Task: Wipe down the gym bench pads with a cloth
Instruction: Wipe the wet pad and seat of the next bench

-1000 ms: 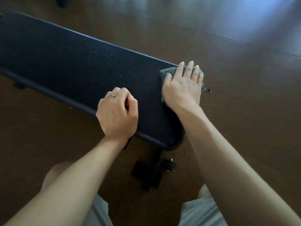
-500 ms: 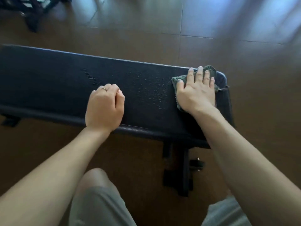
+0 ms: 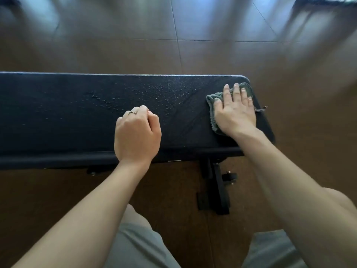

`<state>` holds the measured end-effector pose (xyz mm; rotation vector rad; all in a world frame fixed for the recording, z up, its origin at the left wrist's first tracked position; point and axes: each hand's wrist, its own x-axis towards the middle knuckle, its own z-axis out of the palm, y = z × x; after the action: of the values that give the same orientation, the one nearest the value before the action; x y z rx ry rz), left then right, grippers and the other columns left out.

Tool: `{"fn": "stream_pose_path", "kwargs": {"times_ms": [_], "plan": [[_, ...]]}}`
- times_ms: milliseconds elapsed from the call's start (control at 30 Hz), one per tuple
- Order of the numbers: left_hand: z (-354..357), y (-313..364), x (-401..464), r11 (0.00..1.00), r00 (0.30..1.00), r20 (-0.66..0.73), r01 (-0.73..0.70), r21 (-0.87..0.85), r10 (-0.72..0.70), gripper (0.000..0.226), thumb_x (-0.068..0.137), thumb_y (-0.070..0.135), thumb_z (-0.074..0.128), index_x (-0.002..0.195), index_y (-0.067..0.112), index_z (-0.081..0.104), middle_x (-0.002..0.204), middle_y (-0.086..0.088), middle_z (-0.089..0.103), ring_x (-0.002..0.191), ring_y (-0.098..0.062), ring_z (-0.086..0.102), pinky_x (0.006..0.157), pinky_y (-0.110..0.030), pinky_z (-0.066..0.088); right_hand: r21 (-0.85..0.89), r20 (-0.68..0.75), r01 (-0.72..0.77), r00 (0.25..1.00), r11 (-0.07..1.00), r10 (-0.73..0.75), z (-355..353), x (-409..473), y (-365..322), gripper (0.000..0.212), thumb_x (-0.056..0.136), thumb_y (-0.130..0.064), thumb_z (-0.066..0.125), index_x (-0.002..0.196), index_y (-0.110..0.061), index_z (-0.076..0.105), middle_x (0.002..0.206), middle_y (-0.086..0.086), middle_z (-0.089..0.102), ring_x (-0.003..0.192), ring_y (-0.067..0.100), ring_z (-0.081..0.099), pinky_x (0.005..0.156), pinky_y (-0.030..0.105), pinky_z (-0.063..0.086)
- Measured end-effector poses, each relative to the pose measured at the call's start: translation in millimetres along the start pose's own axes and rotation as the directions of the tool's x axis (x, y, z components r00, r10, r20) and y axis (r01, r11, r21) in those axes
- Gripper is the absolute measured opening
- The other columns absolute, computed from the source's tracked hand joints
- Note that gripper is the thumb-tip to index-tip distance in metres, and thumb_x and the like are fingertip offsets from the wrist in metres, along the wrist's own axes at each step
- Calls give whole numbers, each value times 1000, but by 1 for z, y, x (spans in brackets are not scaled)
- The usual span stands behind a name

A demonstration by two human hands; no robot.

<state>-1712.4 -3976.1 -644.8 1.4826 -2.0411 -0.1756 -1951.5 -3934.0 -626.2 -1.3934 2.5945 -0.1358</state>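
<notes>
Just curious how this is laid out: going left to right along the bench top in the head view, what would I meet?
Ring → left hand → water drops → cloth → right hand

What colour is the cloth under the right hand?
Grey-green; the cloth shows best in the head view, pressed on the black bench pad by the right hand.
</notes>
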Motion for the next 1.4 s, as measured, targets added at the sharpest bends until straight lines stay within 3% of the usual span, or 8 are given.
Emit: {"fn": "stream_pose_path", "kwargs": {"times_ms": [233,433,533,767,1033,1133,1300,1400], "plan": [[-2,-5,0,1000,1000,12,8,-29,-7,34,102,23,31,81,12,55,77,-6,60,72,-24,53,77,-43,46,-6,-8,478,878,878,-478,26,-87,-79,63,104,-50,16,163,-28,12,171,-2,5,157,16,0,128,40,0],[-3,0,-1,1000,1000,19,15,-15,-14,37,102,27,28,82,13,56,76,-2,57,70,-21,53,78,-44,49,0,8,109,994,994,-109,-2,-46,23,61,106,-51,18,163,-32,5,171,-5,-5,157,13,-6,127,37,-4],[-1,2,-1,1000,1000,11,26,-1,-26,36,103,27,29,81,13,54,76,-2,56,71,-22,53,78,-46,49,13,-10,1,1000,1000,-1,1,-51,14,64,106,-49,16,164,-23,2,171,3,-8,157,21,-9,127,42,-6],[-1,-1,0,998,997,-49,60,-29,-61,33,104,24,32,80,13,52,76,-1,53,70,-22,52,67,-39,45,65,23,509,859,858,-511,26,-85,-78,64,106,-51,17,163,-25,7,171,3,-2,157,20,-7,127,44,-3],[1,3,-1,997,995,-60,76,17,-74,38,104,26,30,75,14,51,69,-1,53,63,-17,49,61,-28,33,4,61,166,984,986,-166,-1,-25,19,68,104,-56,14,163,-26,-2,170,4,-14,156,23,-15,127,44,-8],[-1,4,-1,993,988,-97,120,7,-118,32,102,21,32,74,14,45,70,-2,50,63,-18,45,59,-29,26,47,24,382,923,923,-383,8,-38,-34,69,104,-54,13,163,-20,0,170,9,-10,156,27,-13,127,46,-7],[-4,3,-2,984,972,-152,179,-5,-178,29,102,13,35,74,13,44,69,-2,47,63,-19,41,62,-28,22,62,97,776,621,628,-778,16,-41,-53,63,106,-53,16,163,-29,8,171,-1,0,157,19,-8,128,42,-3],[-4,6,-2,984,973,-149,179,-2,-177,29,101,11,37,72,15,41,67,1,44,62,-17,40,62,-27,20,20,37,664,746,747,-665,5,19,-26,62,105,-53,21,163,-33,13,171,-4,4,157,17,-2,127,39,-3]]}}
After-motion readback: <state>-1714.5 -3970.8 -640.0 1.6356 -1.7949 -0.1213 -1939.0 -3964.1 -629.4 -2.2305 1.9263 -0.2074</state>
